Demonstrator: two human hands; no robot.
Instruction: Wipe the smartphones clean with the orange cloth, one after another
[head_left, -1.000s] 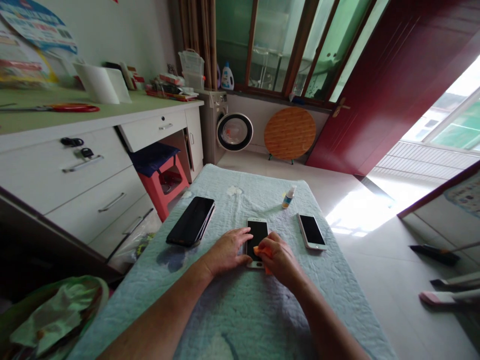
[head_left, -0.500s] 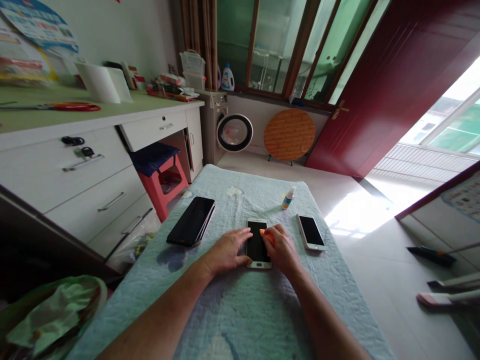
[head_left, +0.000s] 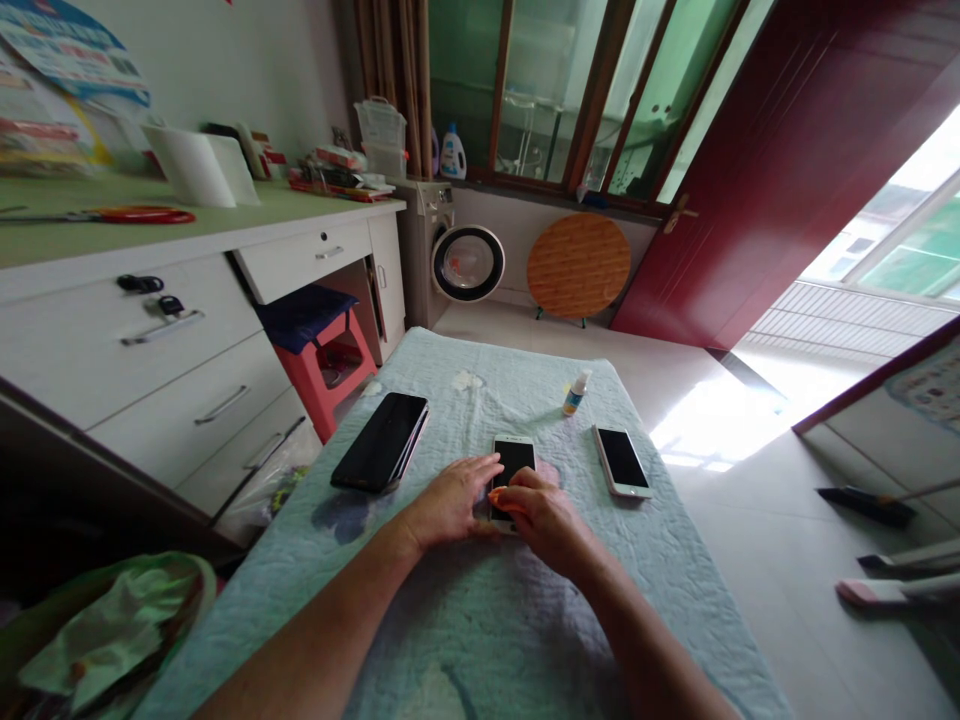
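Note:
A white-framed smartphone (head_left: 516, 453) with a dark screen lies face up on the cloth-covered table (head_left: 480, 620). My left hand (head_left: 454, 502) holds it by its left side, fingers along the edge and thumb near the bottom corner. Pinched in my right hand (head_left: 551, 520) is a small orange cloth (head_left: 505, 498), pressed on the lower part of the screen. My right fingers hide the phone's lower right portion. Off to the right lies another white phone (head_left: 623, 462), and beyond it stands a small spray bottle (head_left: 576, 394). Left of my hands rests a larger black phone (head_left: 382, 440), apparently stacked on something thin.
A white drawer desk (head_left: 172, 340) runs along the left, with a pink stool (head_left: 322, 370) partly under it. At lower left is a bin (head_left: 202, 575) with crumpled plastic. A washing machine (head_left: 420, 240) with its door open and a round wooden tabletop (head_left: 579, 265) stand ahead.
My right hand has moved the orange cloth down and left across the phone's screen. My left hand stays at the phone's left side.

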